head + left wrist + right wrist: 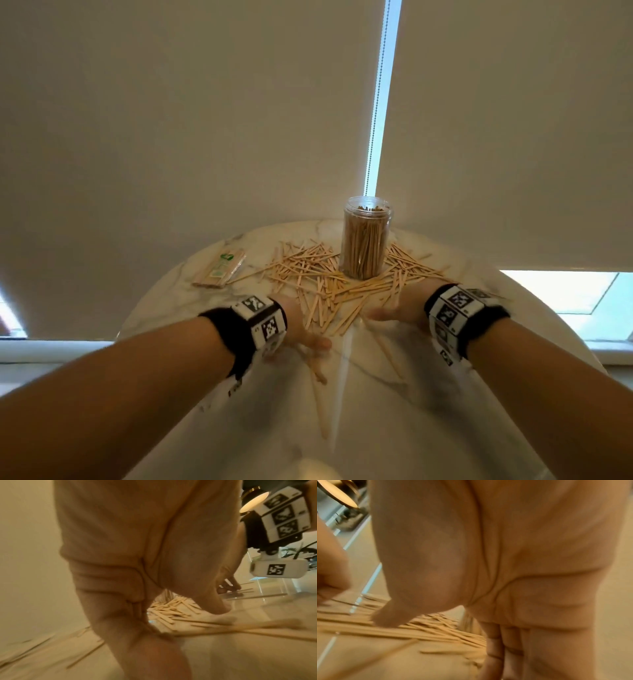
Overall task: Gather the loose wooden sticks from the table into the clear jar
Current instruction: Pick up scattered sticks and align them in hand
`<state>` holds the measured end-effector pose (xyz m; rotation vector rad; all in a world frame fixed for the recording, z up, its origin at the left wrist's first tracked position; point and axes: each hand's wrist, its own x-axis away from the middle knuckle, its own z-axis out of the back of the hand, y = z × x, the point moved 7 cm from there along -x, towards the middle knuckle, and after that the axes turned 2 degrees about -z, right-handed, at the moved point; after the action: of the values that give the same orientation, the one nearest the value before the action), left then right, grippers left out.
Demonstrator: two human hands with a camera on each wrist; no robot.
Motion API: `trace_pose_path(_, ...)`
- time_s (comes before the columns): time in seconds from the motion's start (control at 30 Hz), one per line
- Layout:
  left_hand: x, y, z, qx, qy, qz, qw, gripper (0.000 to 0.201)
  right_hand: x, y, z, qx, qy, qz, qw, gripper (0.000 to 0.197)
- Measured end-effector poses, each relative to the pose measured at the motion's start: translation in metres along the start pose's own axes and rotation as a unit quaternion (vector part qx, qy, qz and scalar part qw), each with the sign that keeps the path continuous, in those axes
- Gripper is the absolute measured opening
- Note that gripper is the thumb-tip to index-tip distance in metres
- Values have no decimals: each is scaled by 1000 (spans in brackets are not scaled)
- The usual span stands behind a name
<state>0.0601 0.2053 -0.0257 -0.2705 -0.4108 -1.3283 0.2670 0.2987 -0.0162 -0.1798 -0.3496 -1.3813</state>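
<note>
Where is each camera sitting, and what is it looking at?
Head: worn on the head, looking forward and down at the table, the clear jar, the loose sticks; both forearms, left hand and right hand show.
Left wrist: looks along the left palm at sticks; the right hand shows too.
Right wrist: looks along the right palm at sticks; part of the left hand shows.
All three share the stick pile.

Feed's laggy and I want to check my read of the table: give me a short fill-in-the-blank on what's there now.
1. The clear jar stands ____ on the table.
2. The loose wooden sticks lie scattered ____ the jar's base.
3. The wrapped bundle lies to the ____ of the jar in the head view.

Missing: upright; around; left
</note>
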Motion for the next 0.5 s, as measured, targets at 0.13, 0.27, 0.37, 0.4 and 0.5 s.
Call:
trace_pose_path(0.13, 10, 16, -8, -29, 25, -22, 999, 68, 26, -41, -6, 23, -12, 61, 998, 68)
trace_pose_path(0.27, 12, 18, -1, -29, 62, -37, 997, 48, 37, -54, -6, 52, 10, 70, 996, 35)
trace_pose_path(0.37, 15, 18, 1, -71, 78, -33, 994, 38, 43, -52, -9, 56, 16, 61, 996, 31)
trace_pose_path(0.4, 15, 18, 1, -80, 79, -31, 993, 34, 44, -51, -13, 62, 10, 63, 996, 32)
trace_pose_path(0.5, 18, 16, -6, -103, 72, -21, 992, 31, 45, -48, -27, 76, -5, 56, 995, 33)
